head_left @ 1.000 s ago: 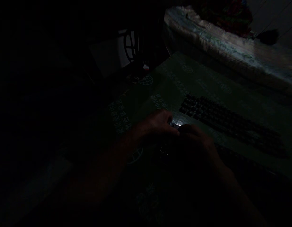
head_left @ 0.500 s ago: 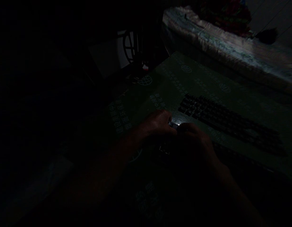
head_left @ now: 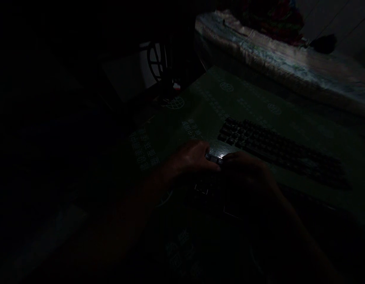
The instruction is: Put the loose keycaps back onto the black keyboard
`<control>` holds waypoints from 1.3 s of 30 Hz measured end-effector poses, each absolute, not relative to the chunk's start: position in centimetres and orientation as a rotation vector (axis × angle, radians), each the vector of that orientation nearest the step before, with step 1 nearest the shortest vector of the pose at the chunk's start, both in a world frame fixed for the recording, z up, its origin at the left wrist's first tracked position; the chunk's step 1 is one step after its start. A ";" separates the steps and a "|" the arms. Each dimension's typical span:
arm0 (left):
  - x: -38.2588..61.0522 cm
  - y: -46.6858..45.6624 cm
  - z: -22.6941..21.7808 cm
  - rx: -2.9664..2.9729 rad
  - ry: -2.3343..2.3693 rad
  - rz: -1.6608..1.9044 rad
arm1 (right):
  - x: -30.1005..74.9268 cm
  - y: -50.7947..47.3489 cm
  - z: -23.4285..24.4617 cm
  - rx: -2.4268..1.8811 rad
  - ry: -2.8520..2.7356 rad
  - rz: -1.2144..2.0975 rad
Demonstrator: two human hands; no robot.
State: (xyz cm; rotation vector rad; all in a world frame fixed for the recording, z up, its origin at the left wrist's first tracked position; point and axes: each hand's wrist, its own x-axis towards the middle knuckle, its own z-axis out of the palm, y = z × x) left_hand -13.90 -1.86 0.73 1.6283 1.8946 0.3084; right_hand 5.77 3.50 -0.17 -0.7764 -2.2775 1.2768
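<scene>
The picture is very dark. My left hand (head_left: 192, 156) is closed, its thumb and fingers pinching one end of a small dark bar-shaped piece (head_left: 214, 158) with a faint shine. At the other end of this piece are the bent fingertips of my right hand (head_left: 244, 163), which looks closed too; its palm side is hidden. Beneath both hands lies a long dark object with thin pale square outlines (head_left: 201, 191), mostly lost in shadow. Beyond my right hand, a black keyboard-like block of keys (head_left: 280, 148) rests on the green printed surface (head_left: 200, 104).
Along the back right runs a pale patterned padded edge (head_left: 274, 55), with a dark red cloth (head_left: 268, 19) on top. A dark spoked wheel shape (head_left: 155, 62) stands behind the surface's far left corner, near a pale panel (head_left: 123, 77).
The view has shifted slightly, so the surroundings sit a little further left. More of the small bar-shaped piece shows between my hands. Both hands stay close together.
</scene>
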 end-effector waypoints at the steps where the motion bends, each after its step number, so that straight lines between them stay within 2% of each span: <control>1: -13.9 -1.9 0.8 1.634 1.900 0.304 | 5.7 3.4 -0.1 -0.805 -2.244 1.312; 8: -13.7 -2.2 0.9 1.595 1.916 0.315 | 6.0 3.2 1.1 -1.070 -2.003 1.468; 14: -13.6 -2.1 1.1 1.585 1.940 0.304 | 6.2 3.9 1.4 -1.254 -1.862 1.358; 26: -14.2 -2.4 1.1 1.732 2.000 0.238 | 6.3 4.8 0.5 -1.219 -1.923 1.272; 33: -14.3 -2.1 0.8 1.769 1.983 0.280 | 5.8 4.6 0.7 -1.203 -1.971 1.355; 39: -14.5 -2.1 0.8 1.765 1.909 0.402 | 6.1 4.8 1.4 -1.147 -2.178 1.066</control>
